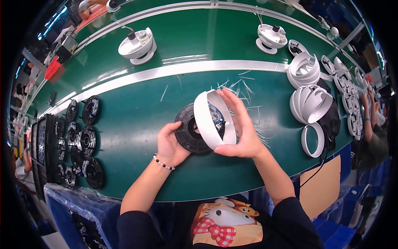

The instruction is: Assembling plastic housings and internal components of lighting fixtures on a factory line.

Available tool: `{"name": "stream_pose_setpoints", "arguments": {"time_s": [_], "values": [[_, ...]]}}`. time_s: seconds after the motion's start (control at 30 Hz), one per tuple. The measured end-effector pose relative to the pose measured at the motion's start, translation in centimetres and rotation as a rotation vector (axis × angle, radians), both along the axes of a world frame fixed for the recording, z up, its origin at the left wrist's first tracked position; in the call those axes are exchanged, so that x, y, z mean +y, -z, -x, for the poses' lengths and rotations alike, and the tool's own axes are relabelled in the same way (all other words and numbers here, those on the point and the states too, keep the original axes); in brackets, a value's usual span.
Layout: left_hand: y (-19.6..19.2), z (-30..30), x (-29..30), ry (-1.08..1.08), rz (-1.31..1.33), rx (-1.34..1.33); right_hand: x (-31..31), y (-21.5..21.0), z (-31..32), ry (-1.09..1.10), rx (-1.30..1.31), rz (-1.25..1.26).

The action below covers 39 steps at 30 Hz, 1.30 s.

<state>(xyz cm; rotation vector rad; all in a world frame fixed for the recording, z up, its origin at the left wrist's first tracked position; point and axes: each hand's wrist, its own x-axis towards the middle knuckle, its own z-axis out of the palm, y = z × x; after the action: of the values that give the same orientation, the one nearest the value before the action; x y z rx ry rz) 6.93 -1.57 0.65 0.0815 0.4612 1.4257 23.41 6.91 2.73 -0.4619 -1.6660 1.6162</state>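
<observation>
My left hand [172, 145] grips the edge of a round black plastic base [186, 130], thumb on its upper face. A white plastic ring [205, 120] is in my right hand [242, 128], its fingers and thumb spanning the far and near rims. The ring stands tilted over the right part of the black base and hides some of it. Through the ring's opening a blue circuit board [216, 116] shows. Whether ring and base touch cannot be made out. Both hands are above the green table [137, 162].
Several black round parts [88, 141] lie at the left beside a black crate [41, 141]. Stacked white rings [311, 103] stand at the right. Thin white strips [244, 89] are scattered beyond my hands. Two white assemblies [139, 45] sit past a metal rail [166, 70]. Another person [375, 133] is far right.
</observation>
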Motion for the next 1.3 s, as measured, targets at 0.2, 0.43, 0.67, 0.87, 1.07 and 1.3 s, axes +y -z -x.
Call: {"name": "stream_pose_setpoints", "arguments": {"time_s": [0.2,0.43,0.67,0.87,1.07,1.3], "values": [[-0.6,-0.9,-0.1,-0.054,0.010,0.054,-1.8,-0.1,1.0,0.135,-0.397,-0.624],[-0.5,-0.3,0.1,0.082,0.022,0.011,-1.8,-0.3,0.8,0.121,-0.341,-0.490],[-0.2,-0.7,0.6,-0.007,0.054,-0.017,-3.0,0.1,1.7,0.158,-0.494,-0.718],[0.0,-0.9,0.4,0.040,-0.033,0.016,-2.6,0.0,1.6,0.129,-0.468,-0.711],[1.3,-0.2,-0.2,0.128,-0.073,-0.014,-0.8,-0.5,1.1,-0.090,-0.437,-0.795],[-0.1,-0.9,0.1,-0.067,-0.078,0.114,-3.3,1.3,2.9,0.301,-0.428,-0.743]]}}
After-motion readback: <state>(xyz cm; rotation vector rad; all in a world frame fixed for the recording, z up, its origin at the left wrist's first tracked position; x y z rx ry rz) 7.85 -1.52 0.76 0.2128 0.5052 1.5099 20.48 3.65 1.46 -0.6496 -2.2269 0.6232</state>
